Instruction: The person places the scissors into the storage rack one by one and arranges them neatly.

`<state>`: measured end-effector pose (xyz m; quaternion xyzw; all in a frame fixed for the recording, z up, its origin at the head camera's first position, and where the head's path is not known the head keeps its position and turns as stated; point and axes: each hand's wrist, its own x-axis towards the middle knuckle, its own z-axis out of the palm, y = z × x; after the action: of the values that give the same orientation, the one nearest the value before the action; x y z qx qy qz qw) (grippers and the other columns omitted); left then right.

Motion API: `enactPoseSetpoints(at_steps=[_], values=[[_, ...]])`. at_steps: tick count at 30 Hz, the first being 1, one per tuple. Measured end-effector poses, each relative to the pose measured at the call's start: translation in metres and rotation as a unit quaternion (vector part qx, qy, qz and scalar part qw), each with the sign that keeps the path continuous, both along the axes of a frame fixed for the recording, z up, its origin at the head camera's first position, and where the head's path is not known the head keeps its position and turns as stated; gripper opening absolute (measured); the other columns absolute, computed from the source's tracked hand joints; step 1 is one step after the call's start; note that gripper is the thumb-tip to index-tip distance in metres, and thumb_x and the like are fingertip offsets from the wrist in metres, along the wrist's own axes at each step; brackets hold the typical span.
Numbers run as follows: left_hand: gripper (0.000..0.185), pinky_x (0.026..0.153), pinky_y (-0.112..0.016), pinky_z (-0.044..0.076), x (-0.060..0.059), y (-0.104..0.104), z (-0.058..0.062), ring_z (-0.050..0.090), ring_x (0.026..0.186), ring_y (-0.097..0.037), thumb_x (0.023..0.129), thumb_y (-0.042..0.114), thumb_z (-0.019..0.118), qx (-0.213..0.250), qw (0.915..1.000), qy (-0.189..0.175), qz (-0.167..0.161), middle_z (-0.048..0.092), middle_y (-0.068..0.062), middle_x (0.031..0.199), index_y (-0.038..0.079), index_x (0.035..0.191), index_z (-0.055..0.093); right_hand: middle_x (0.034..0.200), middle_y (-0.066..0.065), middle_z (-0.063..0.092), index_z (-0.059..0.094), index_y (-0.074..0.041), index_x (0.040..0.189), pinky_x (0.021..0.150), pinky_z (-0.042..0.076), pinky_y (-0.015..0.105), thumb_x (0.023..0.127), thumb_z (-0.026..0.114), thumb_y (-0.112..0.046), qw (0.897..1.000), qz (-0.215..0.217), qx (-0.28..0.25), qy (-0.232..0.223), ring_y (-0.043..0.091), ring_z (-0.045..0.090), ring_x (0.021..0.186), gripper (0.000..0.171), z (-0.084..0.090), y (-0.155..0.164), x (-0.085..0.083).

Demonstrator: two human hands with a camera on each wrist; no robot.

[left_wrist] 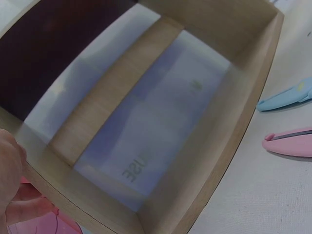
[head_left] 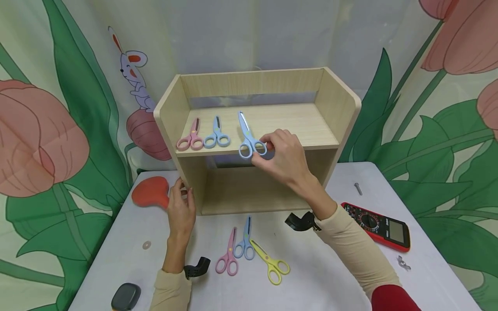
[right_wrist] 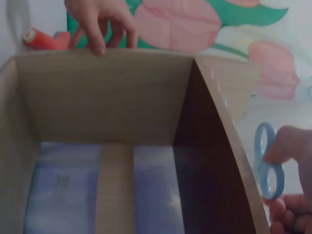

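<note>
Blue scissors (head_left: 249, 138) pinched by right hand (head_left: 285, 157); head view only shows blades.

The shelf unit (head_left: 327, 103) is pale wood grain, holding one pink pair of scissors (head_left: 191, 137) and two light blue pairs (head_left: 217, 134) (head_left: 247, 137). Down on the grey-white table (head_left: 334, 268) lie pink (head_left: 229, 255), blue (head_left: 246, 240) and yellow scissors (head_left: 270, 261), a red-cased multimeter (head_left: 379, 225) and an orange-red pad (head_left: 151, 191). The backdrop (head_left: 43, 138) is printed with pink tulips, green leaves and a lilac cartoon mouse.

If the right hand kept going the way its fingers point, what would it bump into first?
The right hand already pinches the big blue scissors at the shelf's front edge, fingers pointing left. Further along, it would probably meet the small blue scissors first, then the pink scissors, though depth is hard to judge.
</note>
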<state>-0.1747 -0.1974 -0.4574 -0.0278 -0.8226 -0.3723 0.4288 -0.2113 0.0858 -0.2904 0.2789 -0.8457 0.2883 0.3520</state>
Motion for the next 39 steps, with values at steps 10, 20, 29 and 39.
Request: enactPoseSetpoints(at_steps=[10,20,29,39], values=[[0.042,0.07,-0.046,0.063,0.003,0.002,0.001,0.07,0.092,-0.036,0.096,0.0,0.062,0.006,0.9999,-0.009,-0.002,0.061,-0.026,0.112,-0.004,0.136,0.05,0.085,0.003,0.067,0.073,-0.009,0.096,0.081,0.049,0.039,0.077,0.062,-0.037,0.986,-0.054,0.001,-0.159,0.024,0.058,0.087,0.036,0.016,-0.02,-0.025],[0.041,0.071,-0.047,0.063,0.003,0.002,0.003,0.07,0.092,-0.037,0.096,0.0,0.062,-0.001,0.9999,-0.013,0.002,0.061,-0.026,0.111,-0.004,0.136,0.05,0.089,0.003,0.067,0.073,-0.01,0.098,0.081,0.049,0.039,0.079,0.062,-0.039,0.982,-0.064,0.022,-0.178,0.023,0.059,0.087,0.037,0.02,-0.024,-0.029],[0.042,0.07,-0.047,0.064,0.002,0.0,0.002,0.07,0.092,-0.036,0.096,0.0,0.062,0.0,1.0,-0.009,-0.001,0.061,-0.026,0.111,-0.004,0.136,0.049,0.085,0.004,0.06,0.07,-0.009,0.095,0.081,0.045,0.039,0.084,0.064,-0.047,0.983,-0.044,0.057,-0.168,0.025,0.057,0.092,0.04,0.02,-0.022,-0.027],[0.043,0.072,-0.048,0.064,0.001,0.0,0.001,0.07,0.093,-0.036,0.096,0.002,0.062,0.003,0.9999,-0.012,0.0,0.061,-0.025,0.113,-0.003,0.137,0.049,0.093,0.009,0.061,0.063,0.0,0.127,0.085,0.045,0.044,0.086,0.072,-0.04,0.995,0.032,0.025,-0.093,0.028,0.055,0.094,0.057,0.009,-0.009,-0.005]])
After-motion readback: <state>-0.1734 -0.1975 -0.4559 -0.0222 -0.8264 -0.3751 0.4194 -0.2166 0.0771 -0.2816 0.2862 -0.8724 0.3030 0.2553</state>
